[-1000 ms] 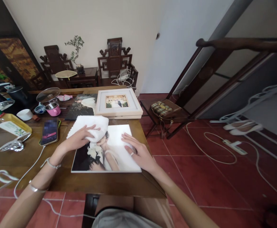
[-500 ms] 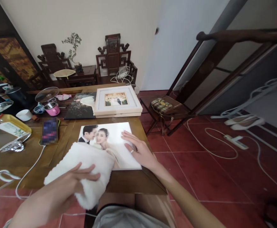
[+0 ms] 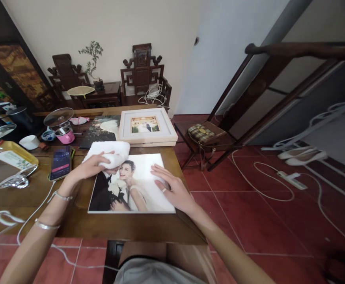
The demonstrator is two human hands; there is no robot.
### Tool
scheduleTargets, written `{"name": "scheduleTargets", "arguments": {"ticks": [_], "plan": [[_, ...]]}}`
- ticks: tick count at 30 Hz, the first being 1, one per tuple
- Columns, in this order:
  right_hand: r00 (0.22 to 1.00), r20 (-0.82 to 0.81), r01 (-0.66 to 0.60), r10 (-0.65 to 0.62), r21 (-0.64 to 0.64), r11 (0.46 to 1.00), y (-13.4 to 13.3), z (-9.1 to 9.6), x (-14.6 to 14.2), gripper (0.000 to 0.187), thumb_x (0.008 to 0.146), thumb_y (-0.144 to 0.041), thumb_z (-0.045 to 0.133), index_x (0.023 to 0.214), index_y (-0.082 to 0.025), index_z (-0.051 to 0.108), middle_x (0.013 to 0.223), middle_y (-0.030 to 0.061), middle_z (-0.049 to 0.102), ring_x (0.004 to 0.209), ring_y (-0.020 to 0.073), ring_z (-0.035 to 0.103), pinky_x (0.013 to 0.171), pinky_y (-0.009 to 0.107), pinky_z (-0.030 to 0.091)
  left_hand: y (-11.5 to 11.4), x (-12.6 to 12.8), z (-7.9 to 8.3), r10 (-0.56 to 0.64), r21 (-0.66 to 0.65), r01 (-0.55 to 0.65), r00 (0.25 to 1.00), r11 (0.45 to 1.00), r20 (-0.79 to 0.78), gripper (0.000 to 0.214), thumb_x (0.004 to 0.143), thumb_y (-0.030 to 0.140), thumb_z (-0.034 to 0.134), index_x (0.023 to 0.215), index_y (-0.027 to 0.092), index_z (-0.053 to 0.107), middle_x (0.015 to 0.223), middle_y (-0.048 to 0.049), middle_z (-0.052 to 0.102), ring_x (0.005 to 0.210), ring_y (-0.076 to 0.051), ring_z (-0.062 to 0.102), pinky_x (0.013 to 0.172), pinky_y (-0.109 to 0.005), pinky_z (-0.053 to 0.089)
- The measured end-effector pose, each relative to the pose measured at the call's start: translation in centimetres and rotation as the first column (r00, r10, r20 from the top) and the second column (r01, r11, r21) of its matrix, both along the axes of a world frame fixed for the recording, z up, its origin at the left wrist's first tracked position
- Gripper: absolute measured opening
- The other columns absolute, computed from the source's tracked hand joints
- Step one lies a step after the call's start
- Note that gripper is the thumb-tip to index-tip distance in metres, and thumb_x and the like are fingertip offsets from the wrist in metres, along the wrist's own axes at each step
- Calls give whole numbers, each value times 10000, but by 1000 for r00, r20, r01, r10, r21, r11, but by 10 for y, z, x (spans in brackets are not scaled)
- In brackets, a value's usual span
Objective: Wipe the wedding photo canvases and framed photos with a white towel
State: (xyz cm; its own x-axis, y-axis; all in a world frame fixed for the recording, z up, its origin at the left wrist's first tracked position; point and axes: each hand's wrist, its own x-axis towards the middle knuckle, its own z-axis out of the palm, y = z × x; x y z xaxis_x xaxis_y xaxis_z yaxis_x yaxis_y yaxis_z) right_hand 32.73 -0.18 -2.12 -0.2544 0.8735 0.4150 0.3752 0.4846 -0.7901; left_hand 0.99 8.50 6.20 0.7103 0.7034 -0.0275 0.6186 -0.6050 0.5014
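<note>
A large wedding photo print (image 3: 142,185) lies flat on the wooden table (image 3: 80,227) in front of me. My left hand (image 3: 90,167) presses a folded white towel (image 3: 110,153) onto the print's far left corner, fingers curled over the cloth. My right hand (image 3: 171,188) lies flat and open on the print's right edge, a ring on one finger.
Beyond the print sit a white framed photo (image 3: 146,127) and a dark photo print (image 3: 101,132). A phone (image 3: 60,162) with a white cable, a pink cup (image 3: 66,137), a white bowl (image 3: 30,142) and a bottle (image 3: 11,156) crowd the left. A stool with a bag (image 3: 203,135) stands right, cables on the floor.
My left hand carried the towel from the print's near left corner back up to its far left corner, uncovering the lower part of the picture. My right hand stayed put.
</note>
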Motion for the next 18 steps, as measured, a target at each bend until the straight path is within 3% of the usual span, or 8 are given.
{"name": "scheduleTargets", "arguments": {"ticks": [3,6,12,15,18], "plan": [[1000,-11,3,-3,2,1000,0,0,0,314,928,-284,531,1206,-245,671,1354,83,594,1328,238,483,1132,486,374,-4,1,5,31,13,-31,999,999,-19,229,843,152,432,839,188,658,1109,-16,736,1388,-219,398,1205,-478,159],[1000,-20,3,-3,9,1000,0,1,0,315,929,-287,532,1210,-251,670,1348,75,600,1325,239,485,1133,480,374,-27,-1,7,33,64,-31,999,997,-20,249,849,114,397,897,173,635,1189,-29,705,1366,-214,429,1200,-442,199],[1000,2,0,0,-1,1000,0,0,0,327,935,-286,518,1220,-225,666,1351,98,595,1331,244,478,1134,486,367,-104,-17,10,-14,12,14,1000,1000,11,228,832,55,425,865,220,580,1447,-31,507,1415,-217,346,1188,-476,264],[1000,11,1,-1,4,1000,0,-1,0,332,935,-287,515,1226,-227,663,1352,101,594,1332,247,476,1130,492,369,-144,-22,16,-51,-78,47,998,996,-47,287,846,14,402,889,223,594,1472,-10,479,1438,-205,300,1198,-490,245],[1000,8,1,-1,7,1000,0,-1,0,330,936,-280,516,1232,-247,660,1356,89,592,1329,243,481,1127,492,373,-169,-24,23,-55,-108,49,997,993,-47,334,850,5,404,948,240,621,1455,-1,500,1433,-188,314,1206,-452,248]]}}
